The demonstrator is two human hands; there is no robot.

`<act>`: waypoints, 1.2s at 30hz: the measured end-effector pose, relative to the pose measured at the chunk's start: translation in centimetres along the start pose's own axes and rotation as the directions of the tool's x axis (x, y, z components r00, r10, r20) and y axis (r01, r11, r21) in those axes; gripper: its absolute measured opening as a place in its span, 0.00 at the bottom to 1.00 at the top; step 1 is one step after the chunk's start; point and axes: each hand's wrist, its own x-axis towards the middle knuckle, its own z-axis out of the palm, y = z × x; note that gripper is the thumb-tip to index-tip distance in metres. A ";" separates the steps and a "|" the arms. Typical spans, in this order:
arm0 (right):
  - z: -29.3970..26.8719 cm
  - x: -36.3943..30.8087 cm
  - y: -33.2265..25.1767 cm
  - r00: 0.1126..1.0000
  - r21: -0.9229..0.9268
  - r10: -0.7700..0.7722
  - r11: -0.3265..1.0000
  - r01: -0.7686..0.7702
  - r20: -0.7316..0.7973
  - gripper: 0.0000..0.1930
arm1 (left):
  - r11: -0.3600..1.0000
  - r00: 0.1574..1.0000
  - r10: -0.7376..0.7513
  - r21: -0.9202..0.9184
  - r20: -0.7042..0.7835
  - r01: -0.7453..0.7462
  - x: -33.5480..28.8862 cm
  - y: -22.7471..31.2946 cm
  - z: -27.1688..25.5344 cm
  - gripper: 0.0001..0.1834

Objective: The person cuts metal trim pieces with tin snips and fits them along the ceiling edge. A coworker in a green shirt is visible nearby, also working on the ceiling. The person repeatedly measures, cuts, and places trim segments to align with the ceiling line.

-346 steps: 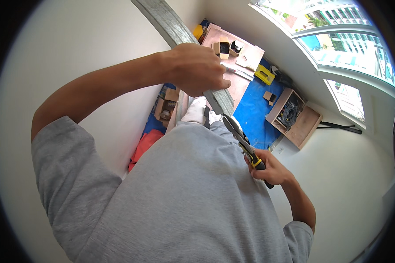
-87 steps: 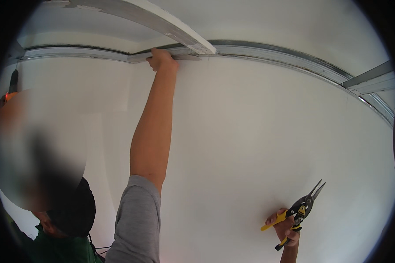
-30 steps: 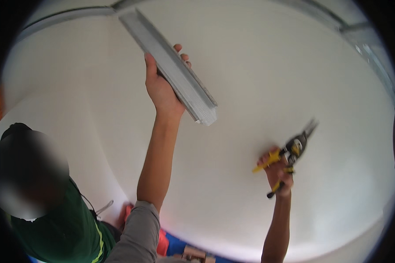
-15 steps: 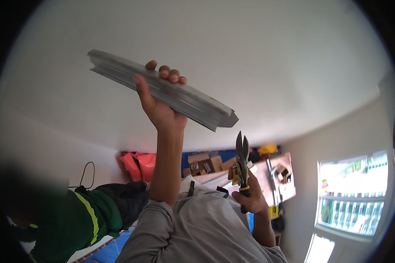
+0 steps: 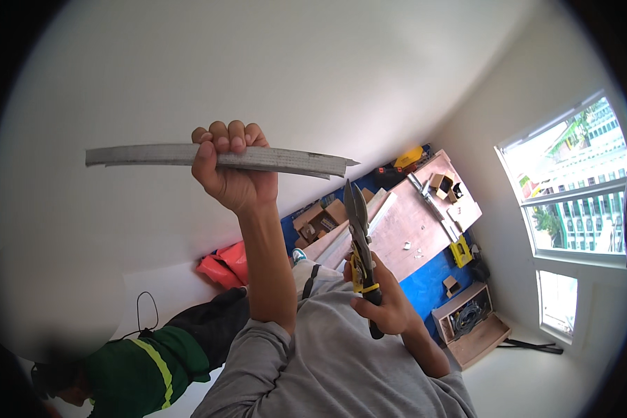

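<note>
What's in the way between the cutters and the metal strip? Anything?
Nothing visible. The cutters in the right hand point up toward the end of the metal strip, which the left hand grips.

The left hand [image 5: 247,184], held aloft, curls its fingers [image 5: 237,132], thumb [image 5: 205,165] folded just below them, forearm [image 5: 269,272] beneath; the right hand [image 5: 391,301], also clenched, sits lower, right of those fingers.

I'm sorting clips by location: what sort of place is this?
Probably a room being built or renovated: the left hand grips a metal channel, the right hand holds metal snips, and blue sheeting covers part of the floor.
</note>
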 end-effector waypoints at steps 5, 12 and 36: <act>-0.9 -1.0 -0.6 1.000 0.170 0.023 0.985 -0.020 -0.014 0.39 | 0.998 0.996 0.029 0.048 0.089 -0.034 -1.8 -2.4 2.1 0.01; -1.7 -1.7 -0.9 0.999 0.238 -0.029 0.970 0.037 -0.038 0.37 | 0.990 0.986 0.012 0.140 0.168 -0.036 -4.0 -3.8 3.1 0.07; -4.6 -2.9 1.4 0.980 0.090 0.056 0.995 -0.040 -0.189 0.37 | 0.950 0.923 -0.220 0.284 0.314 0.130 -12.9 -6.7 -1.0 0.23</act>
